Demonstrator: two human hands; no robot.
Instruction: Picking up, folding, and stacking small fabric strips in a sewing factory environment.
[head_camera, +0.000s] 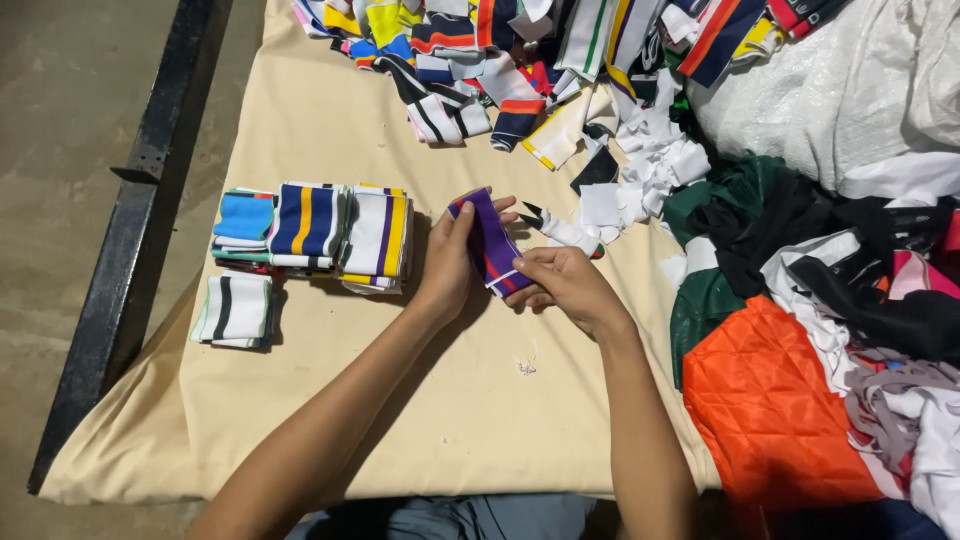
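Head view: both hands pinch one purple striped fabric piece (488, 243) above the beige table cover (330, 120). The left hand (447, 262) grips its upper edge, fingers curled; the right hand (562, 283) pinches the lower end. Left of them lie four folded stacks (312, 232); a loose striped pile (500, 60) lies beyond.

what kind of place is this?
Likely a garment or textile sorting workshop: hands fold a purple striped knit band beside sorted stacks, with a loose heap and fabric scraps nearby.
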